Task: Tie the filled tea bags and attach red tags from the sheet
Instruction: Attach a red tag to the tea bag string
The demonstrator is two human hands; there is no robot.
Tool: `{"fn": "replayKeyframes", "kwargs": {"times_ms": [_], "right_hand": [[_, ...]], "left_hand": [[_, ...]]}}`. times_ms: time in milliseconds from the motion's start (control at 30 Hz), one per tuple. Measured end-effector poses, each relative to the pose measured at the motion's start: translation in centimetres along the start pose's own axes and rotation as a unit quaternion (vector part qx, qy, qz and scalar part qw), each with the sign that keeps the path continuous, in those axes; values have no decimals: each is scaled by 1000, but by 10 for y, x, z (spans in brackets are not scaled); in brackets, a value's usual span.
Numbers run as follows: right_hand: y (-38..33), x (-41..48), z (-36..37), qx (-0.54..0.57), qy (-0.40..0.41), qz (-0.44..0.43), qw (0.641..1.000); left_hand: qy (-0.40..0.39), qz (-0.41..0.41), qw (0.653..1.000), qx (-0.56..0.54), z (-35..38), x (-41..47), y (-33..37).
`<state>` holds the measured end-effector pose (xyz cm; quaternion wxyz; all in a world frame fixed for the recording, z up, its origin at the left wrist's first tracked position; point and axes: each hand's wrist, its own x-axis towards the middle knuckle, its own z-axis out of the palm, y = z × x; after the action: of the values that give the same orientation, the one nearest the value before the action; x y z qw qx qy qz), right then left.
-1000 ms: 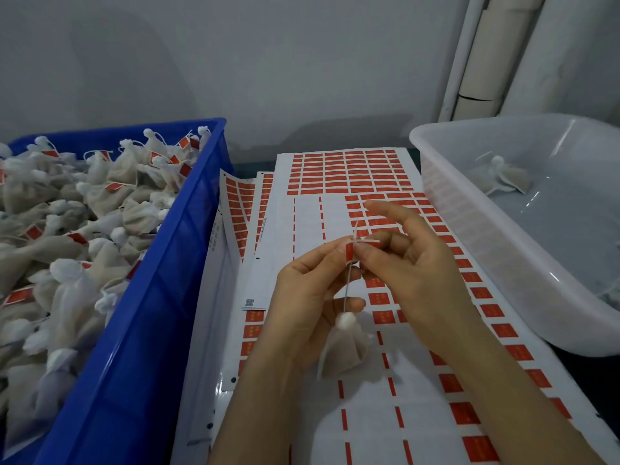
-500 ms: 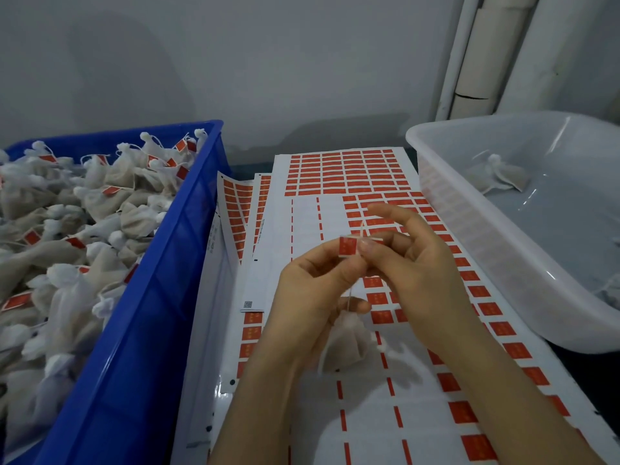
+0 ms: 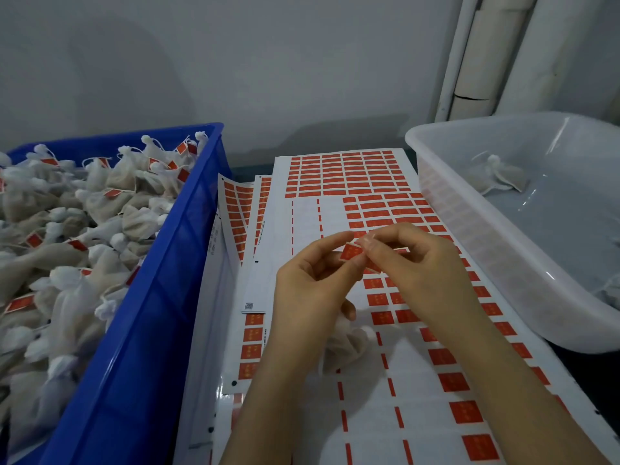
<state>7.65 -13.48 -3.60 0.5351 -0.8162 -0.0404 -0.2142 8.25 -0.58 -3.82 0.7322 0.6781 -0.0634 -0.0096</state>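
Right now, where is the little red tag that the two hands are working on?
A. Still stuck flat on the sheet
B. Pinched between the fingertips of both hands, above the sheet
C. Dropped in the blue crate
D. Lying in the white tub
B: the red tag is pinched between the left hand and the right hand, raised above the sheet.

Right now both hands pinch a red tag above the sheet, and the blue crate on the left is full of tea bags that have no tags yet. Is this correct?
Not quite. Both hands, left hand and right hand, do pinch the red tag above the sheet. But the head view shows red tags already on many tea bags in the blue crate, so those are tagged.
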Motion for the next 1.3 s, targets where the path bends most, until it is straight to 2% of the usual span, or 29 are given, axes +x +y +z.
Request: {"fn": "replayKeyframes", "kwargs": {"times_ms": [133,333,533,833,967,1100,1300], "right_hand": [[2,0,3,-35,9,14,999],[3,-1,8,-8,38,39,998],[2,-2,10,19,72,60,995],[-4,-5,10,17,59,19,998],[-6,-6,11,10,66,-4,998],[-6,-7,12,15,46,-26,998],[-7,-5,15,52,38,-6,998]], "left_hand": [[20,10,999,34,1,1,-2],[117,48,989,74,4,4,-8],[82,142,980,111,8,-1,-11],[105,155,977,99,8,-6,-11],[101,136,982,85,9,-6,-10],[113,78,990,16,8,-3,-9],[131,17,990,-43,6,0,-7]]}}
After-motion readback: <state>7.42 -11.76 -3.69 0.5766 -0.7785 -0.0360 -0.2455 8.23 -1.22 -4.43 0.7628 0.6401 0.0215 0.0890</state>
